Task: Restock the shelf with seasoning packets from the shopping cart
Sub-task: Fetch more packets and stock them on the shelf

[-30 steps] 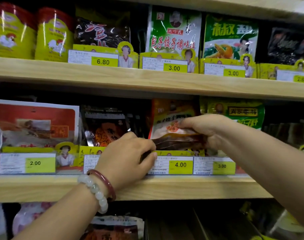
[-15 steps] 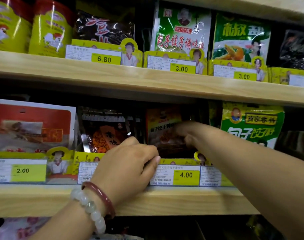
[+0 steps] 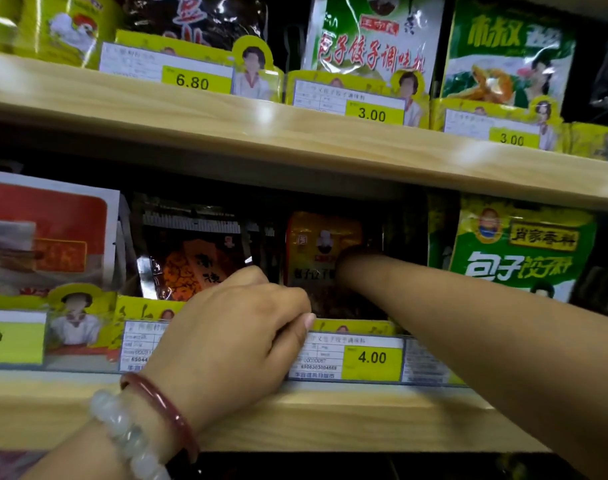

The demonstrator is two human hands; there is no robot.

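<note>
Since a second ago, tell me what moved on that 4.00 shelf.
The right hand pushed the orange packet from the shelf front, where it lay tilted, deep into the slot, where it now stands upright; the hand is hidden in shadow. The left hand stayed curled on the price-tag rail. Neighbouring packets did not move.

A single head-worn wide-angle camera faces the shelving straight on from close up, roughly level with the middle shelf (image 3: 295,420), looking slightly up at the upper shelf (image 3: 295,140), with both forearms reaching in from the bottom edge and no second view to overlap.
</note>
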